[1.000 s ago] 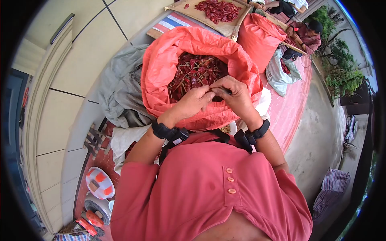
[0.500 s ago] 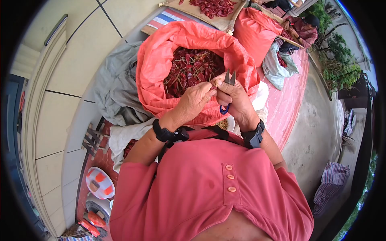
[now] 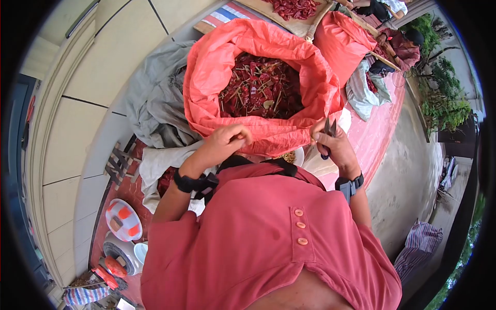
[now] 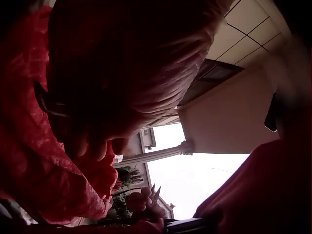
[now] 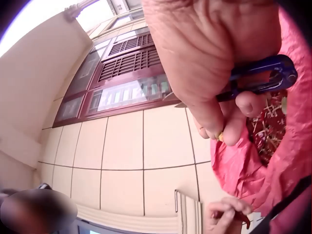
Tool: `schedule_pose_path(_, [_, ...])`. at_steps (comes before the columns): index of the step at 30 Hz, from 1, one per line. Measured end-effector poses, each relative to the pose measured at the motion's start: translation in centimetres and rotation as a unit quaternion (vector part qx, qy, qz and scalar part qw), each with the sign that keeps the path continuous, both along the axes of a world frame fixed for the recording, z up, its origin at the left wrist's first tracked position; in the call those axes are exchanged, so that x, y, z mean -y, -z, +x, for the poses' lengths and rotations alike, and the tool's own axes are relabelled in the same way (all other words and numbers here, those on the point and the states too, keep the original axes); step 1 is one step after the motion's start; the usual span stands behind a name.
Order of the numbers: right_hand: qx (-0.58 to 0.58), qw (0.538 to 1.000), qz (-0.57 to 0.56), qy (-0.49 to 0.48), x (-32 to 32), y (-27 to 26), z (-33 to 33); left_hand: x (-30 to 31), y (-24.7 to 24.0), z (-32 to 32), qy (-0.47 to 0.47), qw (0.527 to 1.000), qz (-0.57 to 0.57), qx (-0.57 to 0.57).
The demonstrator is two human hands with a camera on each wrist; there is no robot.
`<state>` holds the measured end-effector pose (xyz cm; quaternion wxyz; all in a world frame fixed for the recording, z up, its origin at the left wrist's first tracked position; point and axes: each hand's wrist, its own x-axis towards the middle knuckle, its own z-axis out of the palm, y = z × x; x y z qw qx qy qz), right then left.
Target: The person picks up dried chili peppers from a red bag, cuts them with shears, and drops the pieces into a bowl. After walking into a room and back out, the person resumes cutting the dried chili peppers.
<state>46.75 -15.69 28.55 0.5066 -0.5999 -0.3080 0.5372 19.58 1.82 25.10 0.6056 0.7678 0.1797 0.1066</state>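
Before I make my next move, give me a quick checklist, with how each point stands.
1. Scissors in the right hand's grip: ok.
2. Scissor blades closed: not ok, the tips stand apart.
3. Blades away from the left hand: ok, the hands are apart.
4. Red pepper in the left hand's grip: ok.
5. Right fingertips free: not ok, they pinch a small yellowish bit.
6. Blades sharp enough: cannot tell.

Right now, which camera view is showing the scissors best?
Right wrist view: the scissors look largest there, blue handles clear, though the right hand covers much of the blades. Head view: blades and handles, but small. Left wrist view: only small, distant blades.
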Motion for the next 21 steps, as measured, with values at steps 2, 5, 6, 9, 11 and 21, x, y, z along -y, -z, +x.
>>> schedule_pose_path(2, [0.004,0.998,-0.061,-0.006,2.5,2.2,1.1,-0.1,2.9,-3.9,0.018,0.994,-0.034,-0.105])
schedule_pose_path(5, [0.031,0.988,-0.151,0.002,5.7,7.9,2.6,1.2,12.9,-11.5,-0.062,0.970,-0.053,-0.230])
schedule_pose_path(6, [0.023,0.986,-0.162,0.015,6.4,10.2,2.9,1.6,17.3,-14.1,-0.092,0.955,-0.018,-0.282])
schedule_pose_path(9, [0.023,0.978,-0.204,0.025,8.3,16.4,4.0,4.6,19.0,-17.1,-0.131,0.881,0.288,-0.352])
schedule_pose_path(11, [0.029,0.972,-0.230,0.038,8.8,18.3,3.7,4.7,18.0,-17.1,-0.070,0.809,0.418,-0.407])
schedule_pose_path(21, [-0.076,0.949,-0.259,0.160,11.8,22.2,4.8,-5.4,5.2,4.7,0.039,0.951,0.306,-0.021])
